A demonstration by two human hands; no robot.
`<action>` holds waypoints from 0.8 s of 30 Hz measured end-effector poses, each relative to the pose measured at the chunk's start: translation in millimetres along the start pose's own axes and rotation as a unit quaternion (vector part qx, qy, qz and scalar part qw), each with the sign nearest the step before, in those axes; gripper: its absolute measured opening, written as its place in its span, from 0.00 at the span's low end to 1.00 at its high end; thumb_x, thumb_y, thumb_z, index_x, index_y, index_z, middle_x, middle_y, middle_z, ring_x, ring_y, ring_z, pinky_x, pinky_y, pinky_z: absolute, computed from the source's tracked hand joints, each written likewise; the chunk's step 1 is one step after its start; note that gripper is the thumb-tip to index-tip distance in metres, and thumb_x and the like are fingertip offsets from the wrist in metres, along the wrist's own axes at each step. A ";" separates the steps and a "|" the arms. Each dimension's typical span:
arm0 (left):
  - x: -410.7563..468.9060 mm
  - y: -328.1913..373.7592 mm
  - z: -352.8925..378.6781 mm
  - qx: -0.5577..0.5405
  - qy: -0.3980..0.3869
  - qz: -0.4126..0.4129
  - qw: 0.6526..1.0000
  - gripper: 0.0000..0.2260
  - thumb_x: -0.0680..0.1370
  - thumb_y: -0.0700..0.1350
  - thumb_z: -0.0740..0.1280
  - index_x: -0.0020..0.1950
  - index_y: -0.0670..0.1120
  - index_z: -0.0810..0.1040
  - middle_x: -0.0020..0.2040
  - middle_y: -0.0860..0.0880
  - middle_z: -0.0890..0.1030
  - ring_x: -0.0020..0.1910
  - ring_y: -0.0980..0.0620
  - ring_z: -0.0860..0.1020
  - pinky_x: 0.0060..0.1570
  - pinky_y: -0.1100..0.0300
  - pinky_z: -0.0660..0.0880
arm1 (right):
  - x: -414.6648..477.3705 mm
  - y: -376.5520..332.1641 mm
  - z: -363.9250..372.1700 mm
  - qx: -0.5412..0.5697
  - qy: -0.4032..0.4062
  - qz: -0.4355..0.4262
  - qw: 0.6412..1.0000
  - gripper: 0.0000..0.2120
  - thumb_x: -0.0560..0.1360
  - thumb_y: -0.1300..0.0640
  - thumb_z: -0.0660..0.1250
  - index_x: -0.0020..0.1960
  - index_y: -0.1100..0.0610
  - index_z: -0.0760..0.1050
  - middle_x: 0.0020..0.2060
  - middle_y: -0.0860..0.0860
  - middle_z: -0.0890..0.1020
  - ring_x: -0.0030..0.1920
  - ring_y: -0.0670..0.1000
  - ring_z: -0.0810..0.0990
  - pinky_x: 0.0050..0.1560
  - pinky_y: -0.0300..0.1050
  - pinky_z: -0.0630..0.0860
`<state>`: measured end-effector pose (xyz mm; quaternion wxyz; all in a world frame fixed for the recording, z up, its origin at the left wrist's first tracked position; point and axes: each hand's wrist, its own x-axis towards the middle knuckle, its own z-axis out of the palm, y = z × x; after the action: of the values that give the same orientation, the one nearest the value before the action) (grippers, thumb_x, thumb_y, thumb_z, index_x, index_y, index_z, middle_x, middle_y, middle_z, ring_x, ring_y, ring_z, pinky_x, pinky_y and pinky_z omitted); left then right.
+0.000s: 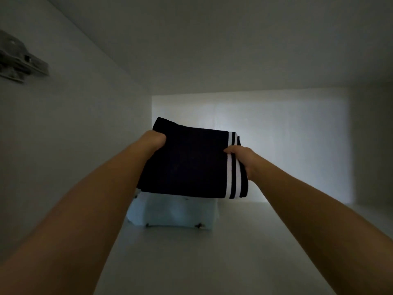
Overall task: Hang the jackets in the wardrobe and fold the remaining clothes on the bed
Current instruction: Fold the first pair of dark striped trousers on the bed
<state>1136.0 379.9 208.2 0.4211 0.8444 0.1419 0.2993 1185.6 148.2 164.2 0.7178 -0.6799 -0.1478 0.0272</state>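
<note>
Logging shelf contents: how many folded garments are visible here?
2. A dark striped garment held by the left hand and right hand; a pale garment lying on the shelf beneath it. Others may be hidden behind them.

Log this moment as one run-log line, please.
left hand: grips folded dark garment with white stripes | right hand: grips its striped edge | beneath: folded pale-blue cloth

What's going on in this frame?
A person holds a folded dark garment in both hands inside a wardrobe compartment. The left hand grips its left edge and the right hand grips its white-striped right edge. It sits just over a folded pale garment that lies on the shelf. Whether the two touch cannot be told.
</note>
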 end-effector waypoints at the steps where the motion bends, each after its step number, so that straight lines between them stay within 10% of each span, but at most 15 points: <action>1: 17.4 -2.8 6.2 0.042 0.022 0.014 0.999 0.14 0.80 0.37 0.56 0.63 0.33 0.71 0.58 0.35 0.75 0.56 0.37 0.75 0.51 0.53 0.72 | 16.4 -0.2 5.3 0.002 -0.002 -0.004 1.000 0.04 0.76 0.59 0.65 0.44 0.58 0.72 0.41 0.57 0.80 0.40 0.55 0.80 0.33 0.47 0.75; 11: 107.9 -106.7 68.9 0.346 0.012 -0.063 0.936 0.16 0.78 0.39 0.61 0.66 0.37 0.72 0.64 0.39 0.74 0.63 0.42 0.74 0.60 0.53 0.71 | 108.8 75.5 59.5 -0.137 -0.046 0.134 0.980 0.17 0.79 0.60 0.59 0.65 0.67 0.69 0.57 0.64 0.78 0.56 0.60 0.78 0.61 0.52 0.73; 17: 128.3 -121.5 69.4 0.360 -0.045 -0.076 0.929 0.21 0.80 0.42 0.61 0.71 0.37 0.66 0.71 0.40 0.68 0.69 0.43 0.68 0.69 0.54 0.64 | 126.2 70.9 61.0 -0.153 -0.025 0.136 0.978 0.17 0.78 0.59 0.62 0.65 0.65 0.69 0.50 0.60 0.80 0.45 0.57 0.79 0.43 0.47 0.76; 21: 129.0 -121.8 85.1 0.469 -0.038 -0.048 0.881 0.19 0.82 0.45 0.56 0.72 0.42 0.64 0.70 0.42 0.68 0.68 0.43 0.69 0.67 0.50 0.66 | 138.0 78.3 74.1 -0.401 -0.014 0.072 0.913 0.26 0.79 0.57 0.60 0.73 0.64 0.59 0.69 0.62 0.67 0.69 0.60 0.67 0.69 0.51 0.65; 24: 130.2 -109.7 92.7 0.503 0.041 0.150 0.850 0.21 0.80 0.49 0.56 0.73 0.49 0.61 0.68 0.44 0.67 0.67 0.43 0.67 0.63 0.44 0.66 | 146.7 70.3 79.2 -0.538 0.042 -0.043 0.841 0.40 0.76 0.48 0.65 0.77 0.53 0.43 0.75 0.59 0.53 0.73 0.63 0.57 0.71 0.59 0.61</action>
<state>1297.0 452.3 127.8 -0.1170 0.9388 0.1614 0.2809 1317.3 265.3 123.2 0.2445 -0.9528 -0.1380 -0.1155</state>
